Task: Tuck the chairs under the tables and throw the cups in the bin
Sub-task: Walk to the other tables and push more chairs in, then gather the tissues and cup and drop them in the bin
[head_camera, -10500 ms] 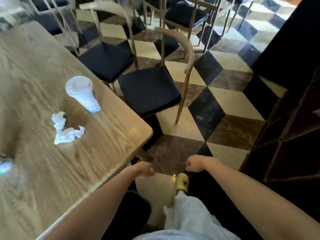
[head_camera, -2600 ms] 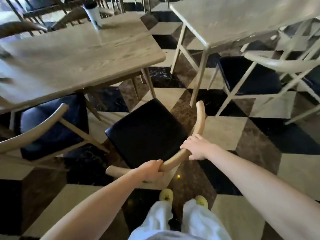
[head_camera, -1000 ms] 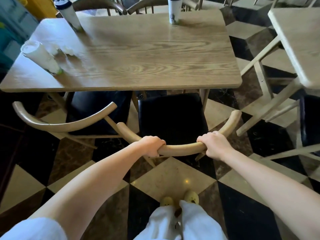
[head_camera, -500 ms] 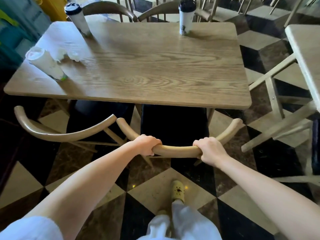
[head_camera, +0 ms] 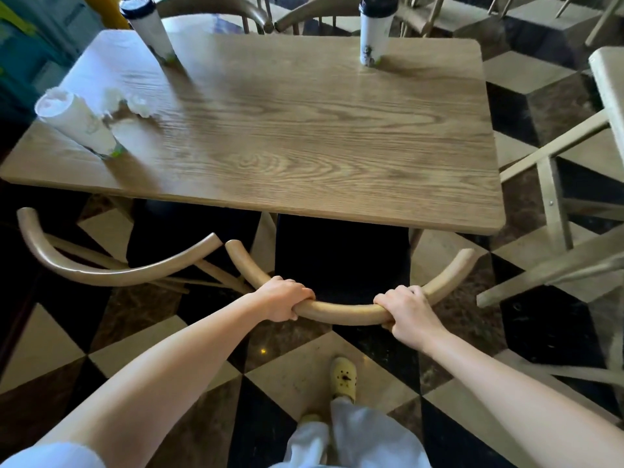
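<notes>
My left hand [head_camera: 283, 303] and my right hand [head_camera: 407, 313] both grip the curved wooden backrest of a chair [head_camera: 347, 310]. Its black seat [head_camera: 341, 255] sits mostly beneath the near edge of the wooden table [head_camera: 287, 140]. To its left a second chair [head_camera: 111, 268] stands with its seat partly under the table. Three white cups stand on the tabletop: one with a white lid [head_camera: 76, 125] at the near left, one with a black lid [head_camera: 148, 27] at the far left, another black-lidded one [head_camera: 373, 32] at the far right.
Crumpled white tissue [head_camera: 130, 104] lies beside the near-left cup. Two more chair backs [head_camera: 270, 11] show past the table's far edge. Another table [head_camera: 611, 96] with pale legs and chairs crowds the right. The floor is checkered tile; my yellow shoe [head_camera: 344, 378] is below.
Over the last second the chair has slid forward with both hands on its backrest, so its black seat is further under the table. My view has moved closer to the table.
</notes>
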The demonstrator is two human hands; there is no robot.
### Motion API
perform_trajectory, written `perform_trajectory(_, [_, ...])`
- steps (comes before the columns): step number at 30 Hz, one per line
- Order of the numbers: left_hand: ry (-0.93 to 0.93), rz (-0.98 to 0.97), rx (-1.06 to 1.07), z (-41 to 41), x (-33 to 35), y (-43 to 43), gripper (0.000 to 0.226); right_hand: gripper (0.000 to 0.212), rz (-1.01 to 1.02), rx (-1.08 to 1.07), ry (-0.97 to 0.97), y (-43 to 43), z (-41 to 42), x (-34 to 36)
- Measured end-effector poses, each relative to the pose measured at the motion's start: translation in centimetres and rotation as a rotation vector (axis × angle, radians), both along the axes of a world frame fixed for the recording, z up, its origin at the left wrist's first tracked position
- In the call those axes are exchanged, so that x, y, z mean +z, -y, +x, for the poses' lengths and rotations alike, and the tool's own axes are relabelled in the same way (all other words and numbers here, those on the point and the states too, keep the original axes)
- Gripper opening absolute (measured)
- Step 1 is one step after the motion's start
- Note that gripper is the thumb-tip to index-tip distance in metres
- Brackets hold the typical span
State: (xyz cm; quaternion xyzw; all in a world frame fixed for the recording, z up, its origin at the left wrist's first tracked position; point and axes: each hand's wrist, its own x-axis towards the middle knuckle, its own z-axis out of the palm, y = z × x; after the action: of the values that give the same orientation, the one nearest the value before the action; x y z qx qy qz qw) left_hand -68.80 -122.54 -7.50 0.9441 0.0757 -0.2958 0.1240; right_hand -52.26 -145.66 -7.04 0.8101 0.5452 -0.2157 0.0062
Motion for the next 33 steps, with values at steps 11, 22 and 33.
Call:
perform_trajectory(11, [0.089, 0.085, 0.148, -1.4, 0.7, 1.1, 0.054, 0.052, -0.568, 0.079, -0.062, -4.5, 1.0, 1.3])
perform_trajectory(22, [-0.011, -0.266, 0.311, -5.0, 5.9, -2.6, 0.055, 0.057, -0.911, 0.054, -0.284, -17.3, -5.1, 8.1])
perform_trajectory(33, [-0.064, -0.139, 0.428, -14.6, 11.3, -18.3, 0.033, 0.059, -0.884, -0.001, -0.324, -34.0, -14.8, 12.0])
